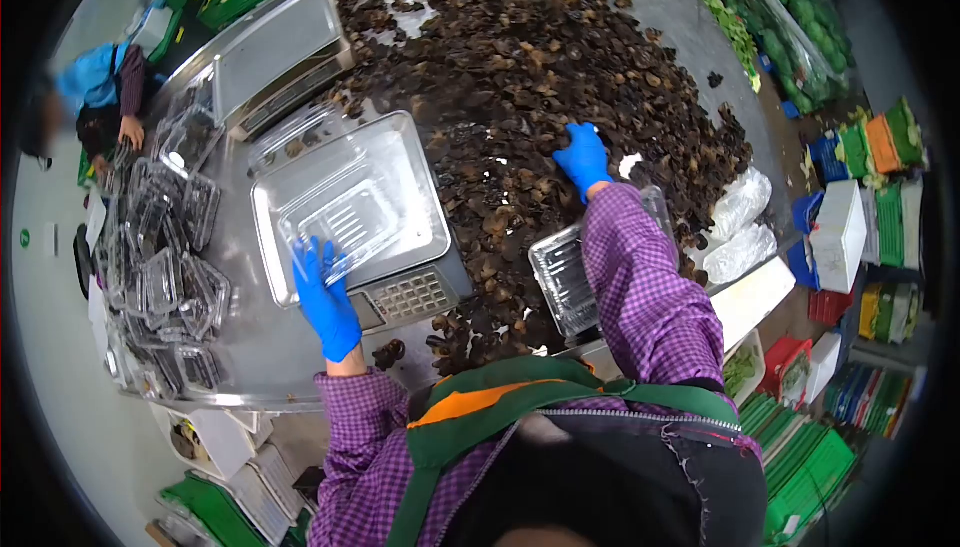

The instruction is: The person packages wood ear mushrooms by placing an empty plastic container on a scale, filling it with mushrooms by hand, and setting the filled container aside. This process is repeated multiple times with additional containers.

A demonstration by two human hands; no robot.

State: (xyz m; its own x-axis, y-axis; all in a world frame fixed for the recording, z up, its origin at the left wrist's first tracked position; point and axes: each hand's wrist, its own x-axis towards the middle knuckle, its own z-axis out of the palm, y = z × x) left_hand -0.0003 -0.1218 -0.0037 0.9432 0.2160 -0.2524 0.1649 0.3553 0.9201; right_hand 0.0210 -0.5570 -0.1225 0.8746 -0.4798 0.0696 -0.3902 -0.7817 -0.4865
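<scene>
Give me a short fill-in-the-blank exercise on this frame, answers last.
1. The left hand and right hand both wear smooth gloves coloured ____.
2. The clear, rectangular plastic container over the shiny square metal pan is held by the ____ hand.
3. At the heap of dark brown, curled pieces is the ____ hand.
4. The wearer's checked fabric sleeves are mostly ____.

Missing words: blue; left; right; purple.
</scene>
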